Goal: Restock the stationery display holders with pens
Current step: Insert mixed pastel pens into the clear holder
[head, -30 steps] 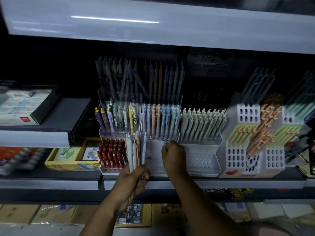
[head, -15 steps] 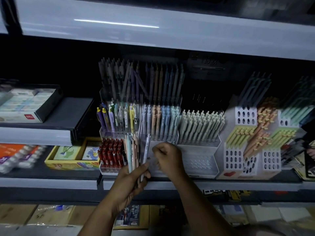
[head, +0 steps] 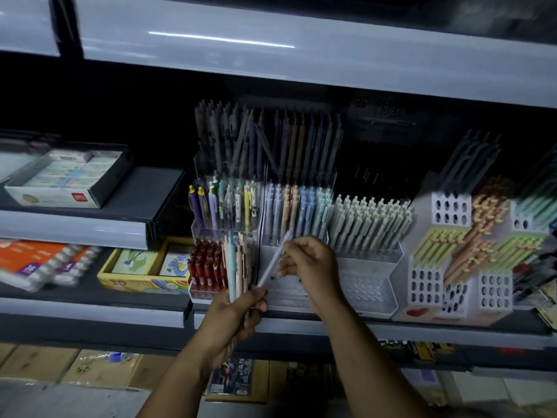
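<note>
Head view, frame centre: left hand (head: pixel 238 312) fingers clasp a pen bundle (head: pixel 236 263) upright as stock; right hand (head: pixel 310 267) fingers pinch one grey pen (head: pixel 271 267), angled toward the clear holder (head: pixel 289 294), likely for insertion.

On the raised dark step at the left sits a black-edged carton (head: pixel 67 179) packed with small pale boxes. Below it, blurred orange packets (head: pixel 31 260) lie beside a yellow box (head: pixel 141 283) showing cartoon pictures. A dark box (head: pixel 382 122) with pale lettering stands at the back. Brown cardboard boxes (head: pixel 39 363) and a blue printed packet (head: pixel 232 378) lie beneath the shelf.
</note>
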### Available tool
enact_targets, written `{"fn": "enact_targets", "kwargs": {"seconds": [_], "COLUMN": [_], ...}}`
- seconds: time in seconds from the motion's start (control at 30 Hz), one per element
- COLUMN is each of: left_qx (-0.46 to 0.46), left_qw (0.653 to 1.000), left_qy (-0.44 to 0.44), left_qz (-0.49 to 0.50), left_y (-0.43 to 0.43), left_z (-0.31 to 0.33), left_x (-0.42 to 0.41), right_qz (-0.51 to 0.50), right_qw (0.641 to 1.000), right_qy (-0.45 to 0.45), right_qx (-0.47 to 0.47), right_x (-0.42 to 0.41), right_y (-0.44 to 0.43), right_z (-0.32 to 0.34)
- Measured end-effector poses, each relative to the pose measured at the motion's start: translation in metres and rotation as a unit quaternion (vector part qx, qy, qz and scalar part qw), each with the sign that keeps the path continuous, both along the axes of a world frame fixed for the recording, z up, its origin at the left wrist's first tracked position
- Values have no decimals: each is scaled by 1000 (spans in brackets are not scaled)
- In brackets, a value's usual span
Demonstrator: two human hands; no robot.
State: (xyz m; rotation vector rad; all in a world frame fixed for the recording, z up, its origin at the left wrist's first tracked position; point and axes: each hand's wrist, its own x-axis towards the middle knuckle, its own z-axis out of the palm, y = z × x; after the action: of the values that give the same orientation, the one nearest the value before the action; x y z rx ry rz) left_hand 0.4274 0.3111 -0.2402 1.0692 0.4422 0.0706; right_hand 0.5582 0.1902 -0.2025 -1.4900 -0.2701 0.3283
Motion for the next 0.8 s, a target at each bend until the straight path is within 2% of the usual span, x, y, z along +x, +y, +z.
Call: {"fn": "enact_targets", "kwargs": {"seconds": [0.1,0.2,0.3,0.4,0.67,0.8], "left_qx": [-7,-8,-18,-23,-24,29], "left_qw": [1000,1000,999,999,999,999], "left_qy": [5,14,25,22,5,23], "left_qz": [10,20,30,33,43,34], "left_y": [5,9,13,14,19,20], "left_z": [-1,-6,-10,-11,-6,-5], "left_x": [-3,-6,-9,-12,-15,-18], "right_qz": [-69,-122,-123,-119,-128,-138], "right_qw": [997,990,975,956,933,929], "right_qy": [-1,-69,-158,-210,-266,-278], "right_qx": [31,-13,-100,-165,-205,-201], "right_x": [7,11,12,15,16,15], "right_y": [2,7,14,23,35,35], "right_z": [-4,-16,-37,-59,-72,-68]}}
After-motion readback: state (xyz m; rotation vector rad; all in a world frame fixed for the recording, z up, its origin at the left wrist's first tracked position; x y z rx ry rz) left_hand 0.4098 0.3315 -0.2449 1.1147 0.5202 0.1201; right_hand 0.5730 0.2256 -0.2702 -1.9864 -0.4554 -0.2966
